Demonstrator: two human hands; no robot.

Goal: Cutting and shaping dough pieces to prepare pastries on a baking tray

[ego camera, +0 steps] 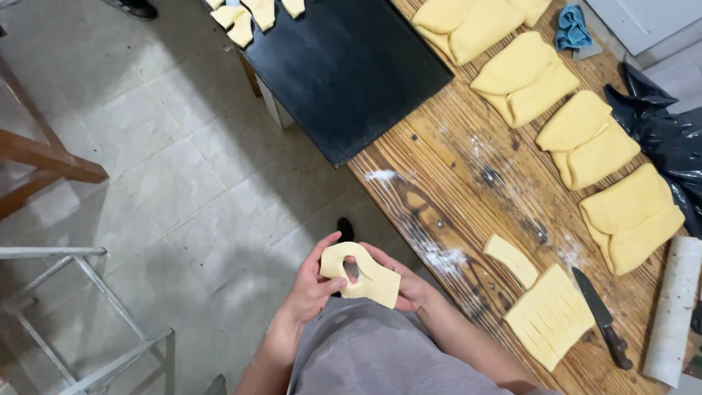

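– What's held?
– Both the left hand (311, 289) and right hand (406, 287) grasp a looped dough strip (360, 274), over the floor, just off the table (453, 197).
– Nearby?
– Cut dough (550, 316), knife (601, 317), rolling pin (674, 311), folded slabs (585, 139), black tray (344, 66).

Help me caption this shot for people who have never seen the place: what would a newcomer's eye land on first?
First, the two hands at bottom centre: left hand and right hand share a grip on a strip of yellow dough with an open slit. Next, the row of folded dough slabs runs diagonally along the floury wooden table at right. A knife lies beside a slab cut into strips, and a black tray juts off the table's far end.
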